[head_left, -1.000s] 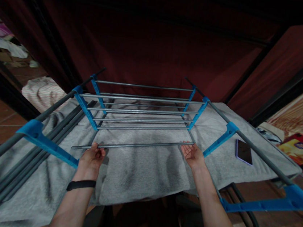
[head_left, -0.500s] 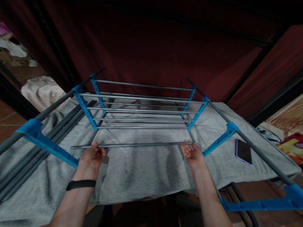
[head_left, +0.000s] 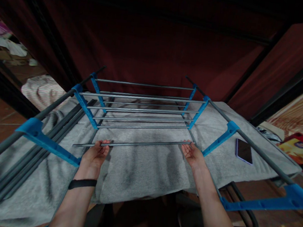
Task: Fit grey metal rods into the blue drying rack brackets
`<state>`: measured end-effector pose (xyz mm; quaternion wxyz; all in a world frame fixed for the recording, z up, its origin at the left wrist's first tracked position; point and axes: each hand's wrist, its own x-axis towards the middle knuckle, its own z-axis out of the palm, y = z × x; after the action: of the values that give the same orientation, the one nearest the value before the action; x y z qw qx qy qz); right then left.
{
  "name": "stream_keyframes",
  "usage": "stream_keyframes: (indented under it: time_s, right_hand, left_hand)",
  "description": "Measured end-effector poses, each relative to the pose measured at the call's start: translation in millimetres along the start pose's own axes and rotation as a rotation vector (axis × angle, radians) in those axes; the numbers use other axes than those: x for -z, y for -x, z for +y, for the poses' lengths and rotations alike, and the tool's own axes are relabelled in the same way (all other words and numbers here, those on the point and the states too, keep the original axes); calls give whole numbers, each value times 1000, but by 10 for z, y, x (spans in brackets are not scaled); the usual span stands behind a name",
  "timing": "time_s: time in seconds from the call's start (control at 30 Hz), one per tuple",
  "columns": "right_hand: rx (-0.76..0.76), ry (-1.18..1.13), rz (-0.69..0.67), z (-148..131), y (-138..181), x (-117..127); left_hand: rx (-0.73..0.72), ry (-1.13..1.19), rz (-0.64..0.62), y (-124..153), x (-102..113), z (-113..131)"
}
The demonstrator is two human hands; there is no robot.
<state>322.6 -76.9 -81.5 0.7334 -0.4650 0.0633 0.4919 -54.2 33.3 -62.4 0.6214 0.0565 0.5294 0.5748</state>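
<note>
A thin grey metal rod (head_left: 148,142) lies crosswise between my two hands, above the grey blanket. My left hand (head_left: 96,154) grips it a little in from its left end, which sticks out past the fingers. At the other end, my right hand (head_left: 192,155) has its fingers round the rod's tip. Beyond the rod stands a rack frame with blue plastic brackets (head_left: 85,109) joined by several grey crossbars (head_left: 141,110). Nearer me, a blue bracket (head_left: 49,146) on the left and another blue bracket (head_left: 221,139) on the right hang from the side tubes, with no crossbar between them.
Several loose grey tubes (head_left: 39,157) lie on the blanket (head_left: 133,177) at the left. A phone (head_left: 244,151) rests on it at the right. Side tubes (head_left: 262,149) run along both flanks. A dark red curtain (head_left: 153,51) hangs behind.
My left hand has shifted slightly right along the rod, and its fingers have turned more upward. The right hand and the rack stay nearly where they were.
</note>
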Motion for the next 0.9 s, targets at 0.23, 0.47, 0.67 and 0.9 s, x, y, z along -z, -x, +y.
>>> stream_keyframes:
  time_s: [0.23, 0.47, 0.67, 0.9]
  right_hand:
    - [9, 1, 11, 12, 12, -12]
    - [4, 3, 11, 19, -6, 2]
    - [1, 3, 15, 19, -8, 7]
    - [-4, 6, 24, 13, -2, 6]
  left_hand:
    - [2, 6, 26, 4, -4, 1]
    - [4, -4, -4, 47, 16, 7]
    - [-4, -1, -25, 10, 43, -2]
    - [-20, -6, -29, 49, 25, 4]
